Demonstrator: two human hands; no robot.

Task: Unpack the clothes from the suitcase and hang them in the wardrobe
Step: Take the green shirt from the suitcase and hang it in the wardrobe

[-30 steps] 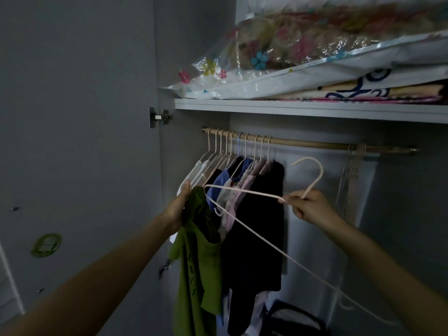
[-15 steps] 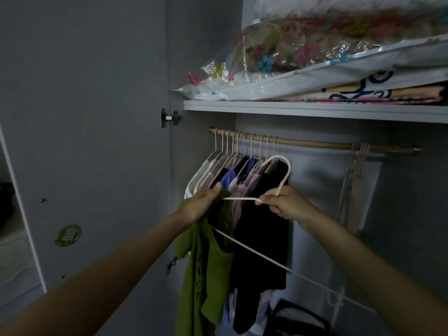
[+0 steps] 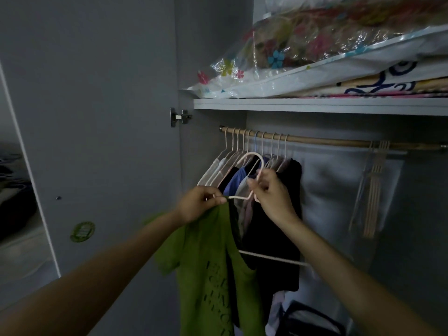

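Both hands work mid-frame: left hand (image 3: 202,202) pinches green shirt (image 3: 213,267), right hand (image 3: 269,190) grips hanger (image 3: 251,163); one careless tug could drop it.

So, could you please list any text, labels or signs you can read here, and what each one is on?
Nothing can be read.
Green shirt: dark lettering, folded and too dim to read.
Round green sticker on the wardrobe door: too small and blurred.

Both forearms raised forward and up. Left hand (image 3: 200,202) curled, fingertips pinched together, knuckles toward the camera. Right hand (image 3: 270,191) just beside it, slightly higher, fingers curled in a grip.
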